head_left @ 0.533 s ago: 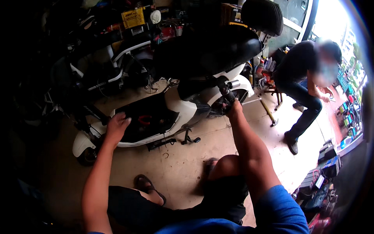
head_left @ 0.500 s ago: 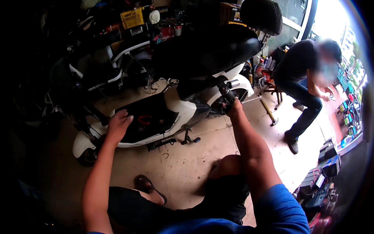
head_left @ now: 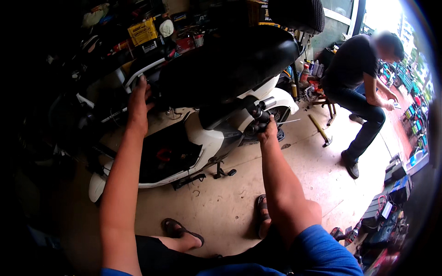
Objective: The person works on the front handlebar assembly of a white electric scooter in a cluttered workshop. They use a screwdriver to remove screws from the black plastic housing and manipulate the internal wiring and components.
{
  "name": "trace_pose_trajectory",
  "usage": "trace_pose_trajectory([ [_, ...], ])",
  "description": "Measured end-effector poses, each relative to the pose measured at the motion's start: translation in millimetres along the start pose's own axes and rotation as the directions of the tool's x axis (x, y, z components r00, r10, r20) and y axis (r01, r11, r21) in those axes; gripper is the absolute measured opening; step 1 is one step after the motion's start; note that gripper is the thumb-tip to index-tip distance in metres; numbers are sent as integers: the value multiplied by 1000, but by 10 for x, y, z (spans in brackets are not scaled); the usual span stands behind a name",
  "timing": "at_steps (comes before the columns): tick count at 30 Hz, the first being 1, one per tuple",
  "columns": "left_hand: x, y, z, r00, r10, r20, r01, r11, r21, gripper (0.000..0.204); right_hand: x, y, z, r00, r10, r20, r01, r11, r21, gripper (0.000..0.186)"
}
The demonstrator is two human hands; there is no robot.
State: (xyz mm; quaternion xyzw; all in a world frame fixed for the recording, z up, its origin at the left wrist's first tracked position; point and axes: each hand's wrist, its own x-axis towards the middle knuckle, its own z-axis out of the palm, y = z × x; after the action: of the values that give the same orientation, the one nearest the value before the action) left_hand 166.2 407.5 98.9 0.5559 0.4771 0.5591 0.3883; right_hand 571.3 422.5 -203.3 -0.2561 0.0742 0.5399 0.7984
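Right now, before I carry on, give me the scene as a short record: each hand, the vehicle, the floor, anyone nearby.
left hand: raised, fingers loosely apart, near the front of the dark seat; contact unclear
right hand: appears to grip a dark cylindrical part beside the scooter's rear
vehicle: white-and-black scooter, a red item on its footboard
floor: yellow-handled hammer, right of the scooter
nearby: co-worker, seated, leaning forward

Dark print stands on the front of the yellow box [head_left: 143, 31] at the back, while pale lettering marks a dark box [head_left: 200, 20] to its right and a carton [head_left: 256, 12] farther right, all small and dim.
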Motion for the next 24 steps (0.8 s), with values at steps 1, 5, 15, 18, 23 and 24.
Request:
trace_pose_trajectory([
  [1, 122, 34, 71, 1000, 21, -12, -21, 1000, -13, 99, -52, 16, 11, 999, -10, 34, 10, 1000, -2, 43],
  [5, 667, 70, 226, 998, 56, 41, -53, 997, -61, 98, -262, 84, 39, 995, -74, 73, 73, 997, 5, 42],
  [15, 538, 430, 769, 992, 70, 108, -100, 944, 314, 46, -671, -108, 293, 974, -11, 226, -3, 998, 59, 39],
  [18, 606, 403, 748, 983, 78, 167, -115, 966, 229, 45, -303, -69, 175, 979, -43, 197, 31, 998, 64, 39],
  [23, 599, 354, 837, 985, 167, 51, -174, 940, 293, 45, -263, -133, 537, 988, -7, 156, 3, 1000, 26, 34],
  [24, 600, 406, 899, 982, 187, 28, -185, 924, 335, 45, -144, -147, 501, 986, -24, 163, 20, 999, 26, 35],
])
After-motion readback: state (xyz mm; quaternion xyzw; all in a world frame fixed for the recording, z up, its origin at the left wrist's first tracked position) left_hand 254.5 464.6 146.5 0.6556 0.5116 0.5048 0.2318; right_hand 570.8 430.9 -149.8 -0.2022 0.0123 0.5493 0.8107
